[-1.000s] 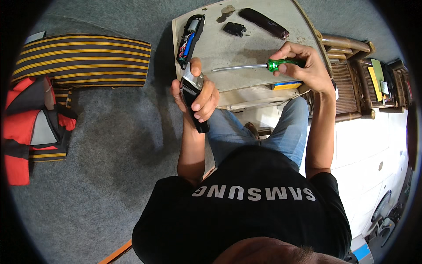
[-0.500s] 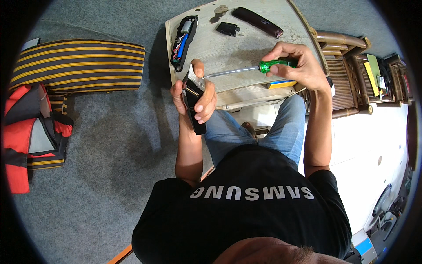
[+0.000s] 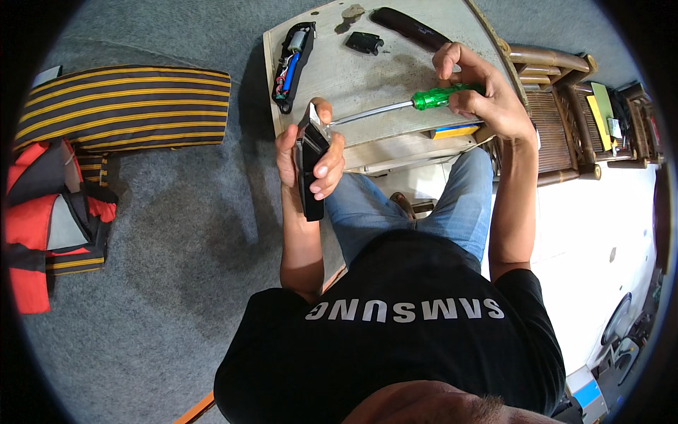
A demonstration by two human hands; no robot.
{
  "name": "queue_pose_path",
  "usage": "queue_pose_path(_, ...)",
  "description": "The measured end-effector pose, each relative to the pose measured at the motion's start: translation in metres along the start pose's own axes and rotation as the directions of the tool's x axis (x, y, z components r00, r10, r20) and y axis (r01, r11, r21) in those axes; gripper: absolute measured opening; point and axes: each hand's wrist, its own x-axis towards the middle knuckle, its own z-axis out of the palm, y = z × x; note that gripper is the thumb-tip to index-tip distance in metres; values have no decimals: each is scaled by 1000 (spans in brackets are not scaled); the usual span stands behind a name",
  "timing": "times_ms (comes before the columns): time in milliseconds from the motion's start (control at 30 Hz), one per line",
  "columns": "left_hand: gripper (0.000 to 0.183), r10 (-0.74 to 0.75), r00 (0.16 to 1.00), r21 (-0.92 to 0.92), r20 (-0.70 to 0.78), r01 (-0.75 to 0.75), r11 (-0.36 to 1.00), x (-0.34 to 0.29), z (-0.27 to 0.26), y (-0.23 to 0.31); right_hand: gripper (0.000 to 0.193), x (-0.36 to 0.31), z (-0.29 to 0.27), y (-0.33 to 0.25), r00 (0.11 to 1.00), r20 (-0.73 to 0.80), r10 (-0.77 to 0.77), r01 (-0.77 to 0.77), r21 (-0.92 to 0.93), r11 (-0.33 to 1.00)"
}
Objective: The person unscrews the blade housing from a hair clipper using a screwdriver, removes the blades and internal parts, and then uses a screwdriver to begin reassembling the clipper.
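Observation:
My left hand (image 3: 330,164) is wrapped round a black hair clipper part (image 3: 308,187) with a silvery blade head at its upper end. My right hand (image 3: 500,109) holds a screwdriver (image 3: 432,97) by its clear green handle, thumb against it and index finger lifted off. Its metal shaft runs left, with the tip at the blade head; my left fingers partly cover the contact. Beyond my left hand, an opened black clipper housing (image 3: 302,66) lies on the table, showing a blue battery, motor and wires. Behind the screwdriver lie a small black piece (image 3: 364,43) and a long dark cover (image 3: 409,28).
The pale wooden table (image 3: 332,85) has an open drawer front with a yellow and blue box (image 3: 454,131) inside. A bamboo chair (image 3: 554,131) stands to the right. Striped cushions (image 3: 127,106) and a red and black cloth item (image 3: 42,212) lie at the left.
My right fingers have loosened and spread on the screwdriver handle, the hand shifting slightly right. The clipper part in my left hand has turned a little more upright.

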Motion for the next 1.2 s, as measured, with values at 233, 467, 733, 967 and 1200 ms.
queue_pose_path(233,43,-6,999,-19,52,7,1000,1,-2,1,22,2,13,-1,966,-187,-177,179,-9,984)
queue_pose_path(467,42,-26,998,-53,53,29,998,2,-3,2,22,2,12,0,966,-202,-162,159,-31,987)
queue_pose_path(733,42,-50,996,-60,74,54,997,1,-4,4,26,-2,13,-4,977,-184,-105,92,-80,993)
queue_pose_path(967,41,-14,997,-28,70,16,999,2,0,2,29,0,9,-5,992,-123,-23,10,-112,994)
queue_pose_path(1200,40,73,992,-54,105,-68,996,4,-2,1,28,-1,13,-5,984,-135,-118,69,-321,945)
